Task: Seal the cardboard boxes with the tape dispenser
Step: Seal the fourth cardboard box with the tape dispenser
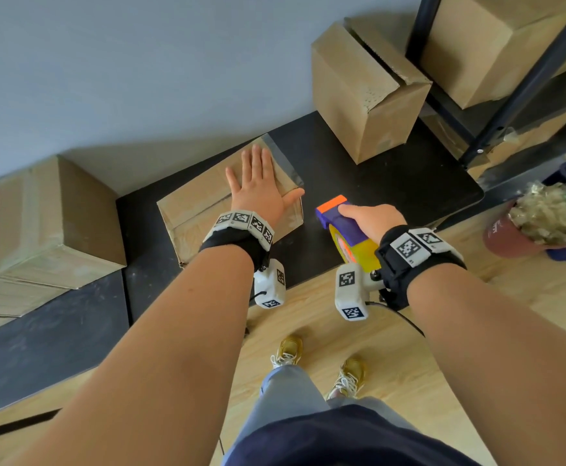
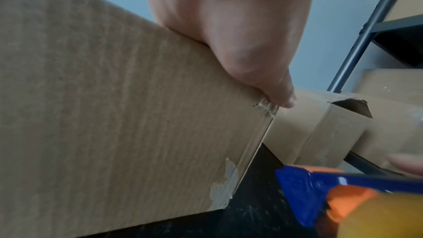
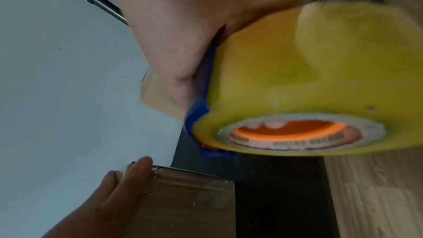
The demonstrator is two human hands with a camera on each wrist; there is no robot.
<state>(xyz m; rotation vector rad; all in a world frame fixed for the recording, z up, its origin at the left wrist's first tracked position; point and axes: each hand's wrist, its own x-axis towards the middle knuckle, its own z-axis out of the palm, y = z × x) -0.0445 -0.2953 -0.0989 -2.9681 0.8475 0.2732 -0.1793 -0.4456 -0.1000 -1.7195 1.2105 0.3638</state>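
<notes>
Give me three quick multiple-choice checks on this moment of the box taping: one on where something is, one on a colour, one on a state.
1. Where does the left hand rest?
A. Flat on top of the box on the black table
B. On the shelf frame
C. On the floor

2. What colour is the tip of the tape dispenser?
A. Green
B. Orange
C. White

3. What is the right hand doing?
A. Hanging empty
B. Pressing the tall box
C. Gripping the dispenser beside the box, apart from it

Answers:
1 A, the head view shows straight, spread fingers lying on the box top.
2 B, an orange end caps the blue body, with a yellow tape roll behind.
3 C, the fingers curl over the dispenser, and black table shows between it and the box.
</notes>
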